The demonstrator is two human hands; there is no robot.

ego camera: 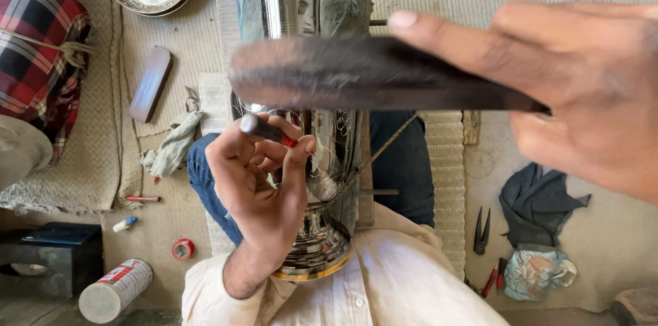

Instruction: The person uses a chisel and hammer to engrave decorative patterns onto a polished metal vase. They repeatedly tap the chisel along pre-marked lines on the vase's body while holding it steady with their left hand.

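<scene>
Head view: left hand (260, 182) pinches a small tool (267, 130) against the shiny metal vase (322, 161); right hand (582, 86) grips a dark mallet (363, 79).

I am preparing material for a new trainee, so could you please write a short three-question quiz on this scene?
1. True or false: the left hand holds a small metal punch against the shiny metal vessel.
2. What does the right hand grip? A) a red tape roll B) a dark flat mallet C) pliers
3. Fill in: the spray can lies on the floor on the person's ____ side.

Key: 1 true; 2 B; 3 left
</scene>
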